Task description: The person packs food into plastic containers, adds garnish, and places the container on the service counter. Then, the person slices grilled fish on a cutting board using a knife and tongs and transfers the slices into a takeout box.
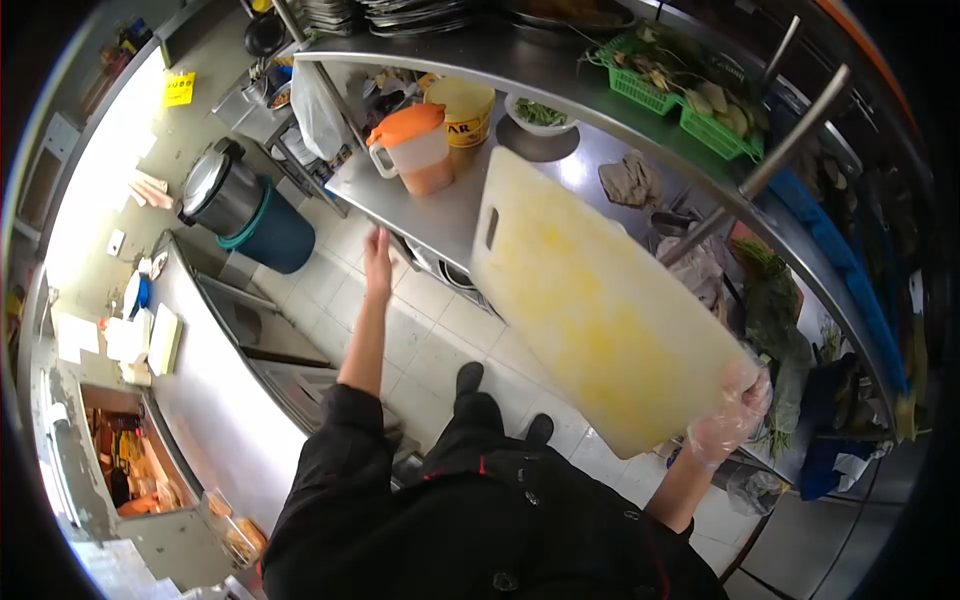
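Observation:
A large white cutting board (590, 310) with yellow stains hangs tilted in front of me, its handle slot at the far upper end. My right hand (735, 405), in a clear plastic glove, grips the board's near right corner. Bare and stretched forward over the floor, my left hand (377, 262) is open and holds nothing. The nearest thing to it is the edge of the steel table (400, 215). On that table stand a pitcher (420, 160) with an orange lid, a yellow tub (465, 105) and a white bowl (541, 114) of green leaves.
A crumpled cloth (630, 182) lies on the steel table. Green baskets (645, 90) of produce sit on the shelf above. At left, a teal bin (275, 235) stands by a large metal pot (215, 185). A steel counter (215, 390) runs along my left side.

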Available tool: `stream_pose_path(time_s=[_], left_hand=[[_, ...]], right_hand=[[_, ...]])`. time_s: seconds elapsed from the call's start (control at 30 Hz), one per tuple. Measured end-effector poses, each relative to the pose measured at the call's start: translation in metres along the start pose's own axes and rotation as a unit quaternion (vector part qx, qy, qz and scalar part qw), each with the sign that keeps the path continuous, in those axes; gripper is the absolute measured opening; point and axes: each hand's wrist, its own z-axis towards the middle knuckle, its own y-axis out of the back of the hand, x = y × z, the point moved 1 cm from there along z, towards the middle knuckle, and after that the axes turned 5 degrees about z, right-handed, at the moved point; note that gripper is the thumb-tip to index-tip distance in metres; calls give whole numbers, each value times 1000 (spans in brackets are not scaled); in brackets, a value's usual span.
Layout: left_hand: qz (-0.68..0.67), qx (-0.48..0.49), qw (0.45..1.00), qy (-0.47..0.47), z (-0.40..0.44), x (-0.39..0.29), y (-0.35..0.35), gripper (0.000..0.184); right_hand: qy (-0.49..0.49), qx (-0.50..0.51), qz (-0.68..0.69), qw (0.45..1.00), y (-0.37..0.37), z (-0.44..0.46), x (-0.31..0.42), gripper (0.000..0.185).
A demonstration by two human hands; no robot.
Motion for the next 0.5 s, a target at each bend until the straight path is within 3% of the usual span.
stream_pose_path(time_s=[0.1,0.13,0.17,0.2,0.23,0.3,0.37,0.4,0.5], left_hand=[[185,-67,963,-183,111,-34,-6,79],[202,-34,954,-218,146,-30,-12,82],[215,-2,943,-253,180,-26,-20,86],[255,-19,934,-251,212,-10,-25,92],[183,33,948,-257,233,-7,-27,86],[56,141,946,-285,251,-14,-27,78],[-5,171,979,-107,247,-24,-23,71],[-31,182,975,-128,237,-31,-26,52],[32,220,963,-154,247,-32,-43,29]], right_hand=[[-52,33,-35,997,-43,0,14,23],[-50,-29,-4,998,-52,-8,16,25],[-45,-48,-88,994,-55,-16,21,24],[-37,-65,-170,983,-54,-22,29,24],[-37,-78,-253,963,-56,-30,40,25],[-54,-127,-264,955,-71,-46,60,27],[-97,-171,-275,941,-75,-64,72,28],[-120,-168,-292,934,-93,-61,87,29],[-150,-174,-332,915,-104,-78,101,30]])
